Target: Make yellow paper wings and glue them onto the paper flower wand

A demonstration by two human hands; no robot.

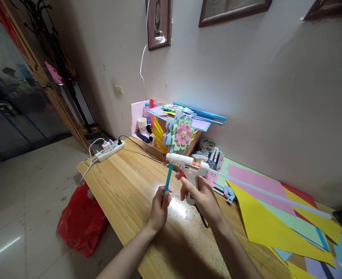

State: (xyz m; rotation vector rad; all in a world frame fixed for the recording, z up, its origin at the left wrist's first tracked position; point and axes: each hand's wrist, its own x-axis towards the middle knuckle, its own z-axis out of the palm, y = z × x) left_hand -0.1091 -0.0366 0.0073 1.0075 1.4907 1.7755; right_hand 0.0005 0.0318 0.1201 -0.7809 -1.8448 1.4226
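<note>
My left hand [159,209] pinches a narrow blue paper strip [168,178], which points upward from the fingers. Wrapped round the handle of a white hot glue gun [185,161] is my right hand [201,195]. The gun's nozzle points left, just above the strip's top end; I cannot tell whether they touch. A long clear glue stick [260,188] sticks out of the gun's back, reaching far right over the papers. Behind the gun stands a layered paper flower [181,133] in pink, green and blue.
Yellow paper sheets [263,217] and a pink sheet [252,182] cover the table's right side. A power strip [109,150] lies at the left corner, its cord hanging down. A red plastic bag [82,221] hangs beside the table. Small folded paper pieces [228,193] lie right of the gun.
</note>
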